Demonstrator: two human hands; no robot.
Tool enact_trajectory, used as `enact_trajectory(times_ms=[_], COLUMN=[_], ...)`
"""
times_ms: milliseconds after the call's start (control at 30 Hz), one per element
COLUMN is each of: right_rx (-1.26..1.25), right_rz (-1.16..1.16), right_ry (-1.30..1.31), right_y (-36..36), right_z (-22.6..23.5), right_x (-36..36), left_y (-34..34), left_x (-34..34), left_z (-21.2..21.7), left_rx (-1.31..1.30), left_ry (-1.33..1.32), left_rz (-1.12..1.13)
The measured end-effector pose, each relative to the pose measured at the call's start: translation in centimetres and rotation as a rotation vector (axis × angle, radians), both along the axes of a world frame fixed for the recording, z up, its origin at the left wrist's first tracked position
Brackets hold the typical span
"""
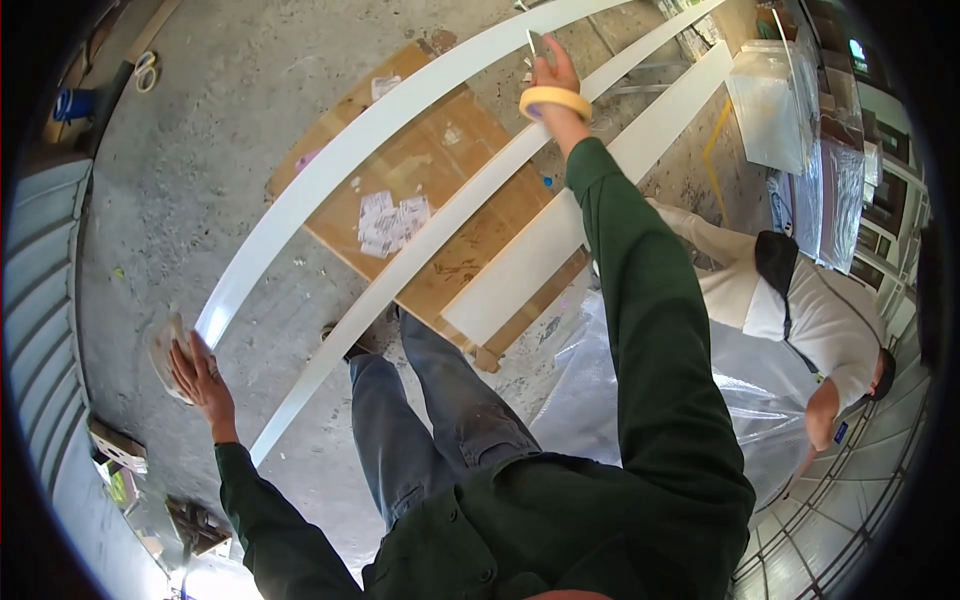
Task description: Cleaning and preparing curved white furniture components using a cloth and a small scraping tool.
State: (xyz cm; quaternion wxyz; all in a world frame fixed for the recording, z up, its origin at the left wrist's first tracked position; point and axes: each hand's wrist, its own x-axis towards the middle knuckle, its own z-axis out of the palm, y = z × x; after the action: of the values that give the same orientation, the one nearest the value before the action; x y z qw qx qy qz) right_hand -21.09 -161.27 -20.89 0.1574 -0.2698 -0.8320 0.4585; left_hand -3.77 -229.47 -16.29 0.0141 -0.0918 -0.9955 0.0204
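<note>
My left hand (195, 370) presses a crumpled pale cloth (163, 350) against the near end of a long white board (330, 165). My right hand (552, 68) reaches far out and holds a small flat metal blade, like a putty knife (534, 42), above the far part of the boards. A roll of yellow masking tape (555, 100) hangs round my right wrist. A second long white board (430, 235) and a shorter wide one (590, 205) lie beside the first.
The boards rest over a flattened cardboard sheet (440, 170) on a concrete floor. Another person (800, 310) in a white shirt bends over clear plastic sheeting (600, 380) at the right. A blue object (72, 103) and small boxes (118, 447) lie at the left.
</note>
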Motion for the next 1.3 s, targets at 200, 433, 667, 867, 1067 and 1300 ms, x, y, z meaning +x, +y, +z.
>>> enact_trajectory(times_ms=[200,433,667,867,1067,1300], right_rx=[-0.016,0.241,0.178,0.300,0.299,0.346], right_rz=[-0.060,0.155,0.234,0.381,0.427,0.523], right_ry=[-0.063,-0.172,-0.188,-0.125,-0.139,-0.071], right_y=[4.0,-1.4,-9.9,-20.4,-30.7,-44.5], right_z=[-1.1,0.6,2.3,2.8,2.3,2.4], right_x=[-3.7,-2.5,1.6,5.6,9.4,13.3], left_y=[-0.6,-1.0,0.1,-1.3,-4.1,-15.7], left_x=[0.3,0.5,-0.1,0.7,1.0,6.9], left_z=[-0.2,0.2,-0.3,-0.7,-0.7,-3.5], left_rx=[-0.033,-0.029,0.036,0.095,0.261,0.760], left_ry=[-0.026,-0.033,-0.004,0.062,0.005,-0.092], left_rz=[0.022,0.035,0.024,0.045,0.056,0.501])
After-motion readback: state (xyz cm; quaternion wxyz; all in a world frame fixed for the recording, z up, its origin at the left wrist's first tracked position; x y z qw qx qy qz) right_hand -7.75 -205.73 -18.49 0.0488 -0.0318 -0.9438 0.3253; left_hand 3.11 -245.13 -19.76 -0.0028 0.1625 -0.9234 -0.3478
